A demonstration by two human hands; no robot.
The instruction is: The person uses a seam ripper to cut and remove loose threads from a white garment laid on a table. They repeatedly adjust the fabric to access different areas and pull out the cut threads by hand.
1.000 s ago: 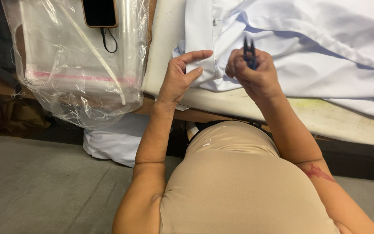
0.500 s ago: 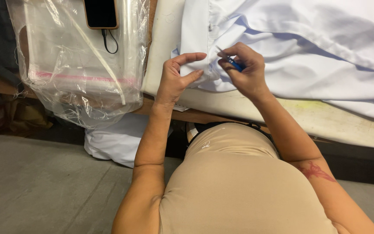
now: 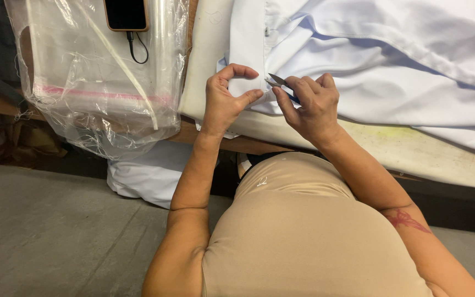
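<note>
Right hand [image 3: 310,107] has brought the snips [image 3: 279,85] down to the white shirt [image 3: 369,60] edge (raised a second ago). Left hand [image 3: 224,102] pinches that edge; right hand is clamped on the snips, so trimming looks under way.

Plain white garment [image 3: 391,82], blue-handled snips [image 3: 282,88]

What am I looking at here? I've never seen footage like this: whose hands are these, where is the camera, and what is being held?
The single view comes from a camera worn on a person's head, looking down at their own bare hands. The left hand pinches the edge of a white garment spread over a padded table. The right hand holds small thread snips, tips at the pinched fabric. To the left, clear plastic bags hang with a phone on its cable above them.
</note>
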